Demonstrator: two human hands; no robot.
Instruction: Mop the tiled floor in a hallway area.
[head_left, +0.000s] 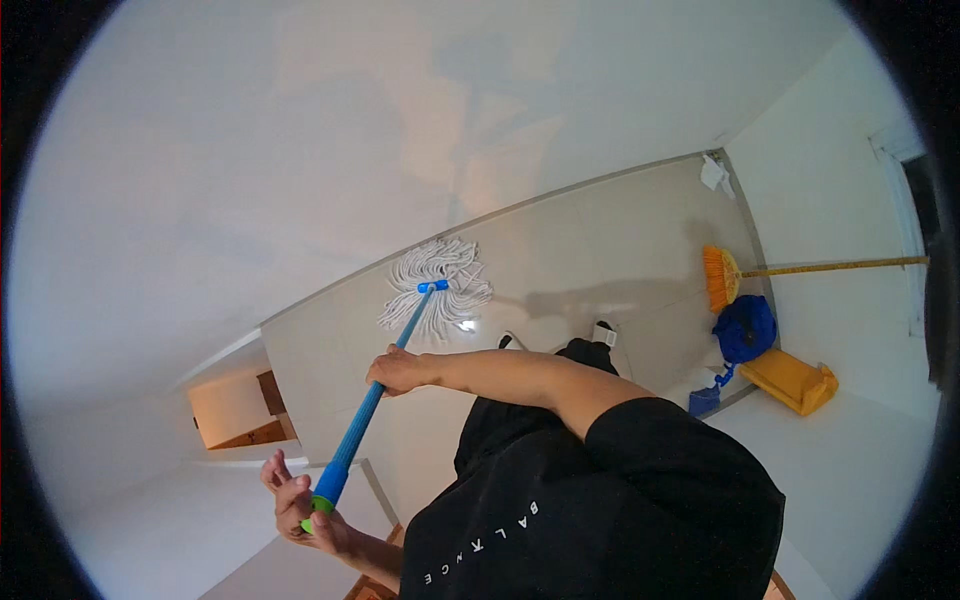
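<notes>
A string mop with a white cotton head (437, 311) and a blue clamp lies spread on the tiled floor beside the wall base. Its blue handle (358, 426) slants down toward me. Around the upper part of the handle's ribbed grip, my right hand (396, 371) is closed. My left hand (304, 504) holds the green end cap (321, 507) loosely between thumb and fingers, with some fingers extended. The mop strands fan out on both sides of the clamp.
At the right, a broom with orange bristles (720, 279) leans by the wall, near a blue crumpled item (745, 328), a yellow item (790, 381) and a small blue piece (703, 402). White paper or cloth (715, 174) lies in the corner. A doorway (240, 409) stands left.
</notes>
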